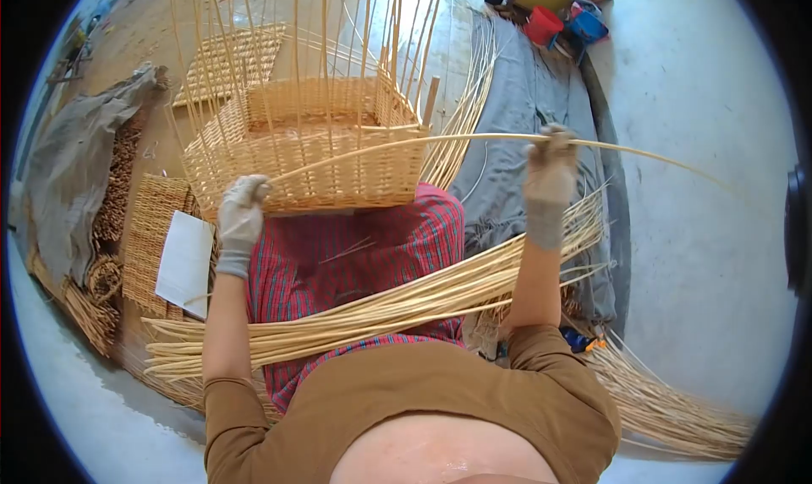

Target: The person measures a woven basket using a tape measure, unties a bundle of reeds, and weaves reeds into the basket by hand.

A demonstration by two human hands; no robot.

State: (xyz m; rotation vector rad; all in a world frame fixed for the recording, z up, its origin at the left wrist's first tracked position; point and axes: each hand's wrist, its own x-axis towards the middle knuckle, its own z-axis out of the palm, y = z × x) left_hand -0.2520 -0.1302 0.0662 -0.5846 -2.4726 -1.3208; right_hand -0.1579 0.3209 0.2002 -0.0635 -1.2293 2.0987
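A long thin cane (397, 146) bows between my two gloved hands. Its left end is pinched in my left hand (243, 209), beside the lower left corner of a woven basket (338, 175). My right hand (551, 158) grips the cane farther along, to the right of the basket, and the tip extends past it. Tall upright stakes rise from the basket's rim. Across my lap, over a red checked cloth (283, 273), lies a bundle of pale canes (381, 302).
Woven panels (152, 239) and a white sheet (183, 260) lie at left, near grey cloth (72, 163). More canes (668, 399) are at lower right. Grey fabric (516, 95) stretches behind my right hand, with a red bucket (542, 26) and blue container (588, 27) at its far end.
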